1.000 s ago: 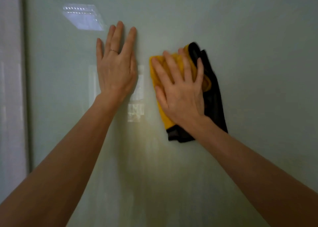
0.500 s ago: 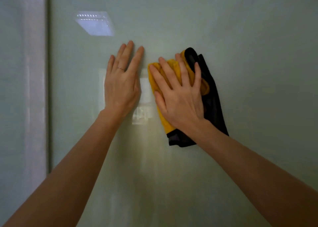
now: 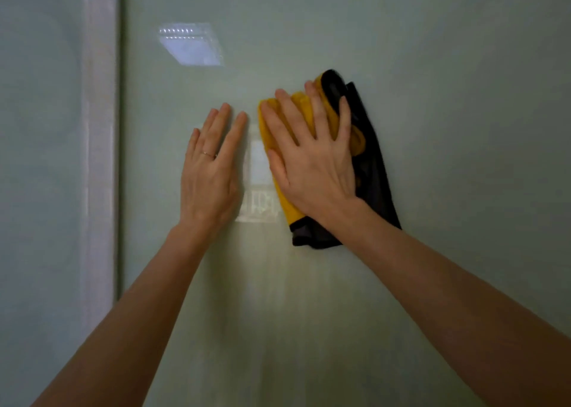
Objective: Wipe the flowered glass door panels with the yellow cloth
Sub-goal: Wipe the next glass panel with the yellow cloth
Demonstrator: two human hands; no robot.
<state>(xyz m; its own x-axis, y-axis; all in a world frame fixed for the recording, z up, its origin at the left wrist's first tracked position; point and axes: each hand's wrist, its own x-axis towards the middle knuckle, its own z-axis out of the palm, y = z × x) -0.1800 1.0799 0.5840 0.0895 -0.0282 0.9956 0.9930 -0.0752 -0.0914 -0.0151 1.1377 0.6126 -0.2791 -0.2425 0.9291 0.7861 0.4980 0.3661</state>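
Observation:
A pale green frosted glass door panel (image 3: pixel 432 66) fills the view. My right hand (image 3: pixel 312 162) lies flat with spread fingers on a folded cloth (image 3: pixel 370 165), yellow on one side and dark grey on the other, and presses it against the glass. Much of the cloth is hidden under that hand. My left hand (image 3: pixel 211 172) rests flat on the glass just left of the cloth, fingers straight and together, a thin ring on one finger. No flower pattern shows on this stretch of glass.
A pale vertical frame strip (image 3: pixel 102 147) runs down the left, with another glass panel (image 3: pixel 37 159) beyond it. A ceiling light reflection (image 3: pixel 190 46) and a window reflection (image 3: pixel 258 190) show on the glass.
The view has shifted left, so the frame strip and both hands sit further right and lower in the picture. The right hand still presses the cloth; the left hand stays flat beside it.

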